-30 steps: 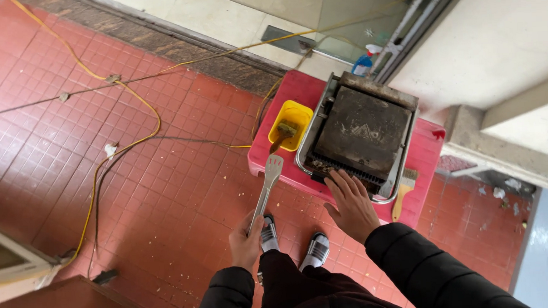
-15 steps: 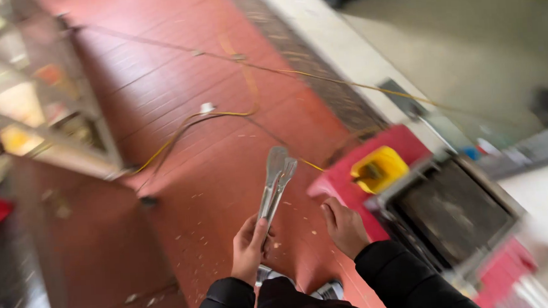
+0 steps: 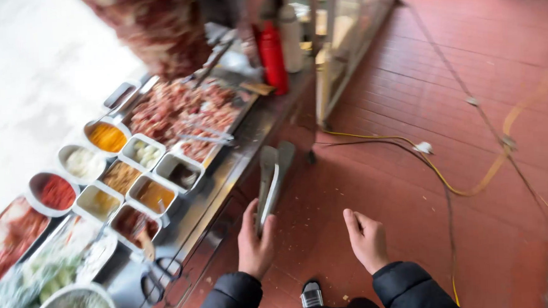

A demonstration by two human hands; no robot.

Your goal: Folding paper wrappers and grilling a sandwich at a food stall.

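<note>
Left hand [image 3: 255,242]: closed round metal tongs [image 3: 272,176], tips toward 12 o'clock.
Right hand [image 3: 367,240]: open, empty (fingers loosely curled).
Counter [image 3: 225,175]: at 10 o'clock, sauce tubs [image 3: 131,180].

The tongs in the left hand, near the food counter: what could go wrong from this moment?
The left hand holds the tongs only by their lower end, so they might slip and fall on the red tile floor. Their tips stand close to the metal counter edge and could knock the open sauce containers. The yellow cable and a dark cable lie loose across the floor beside the person's shoe; a foot could catch there. The right hand is empty.
</note>
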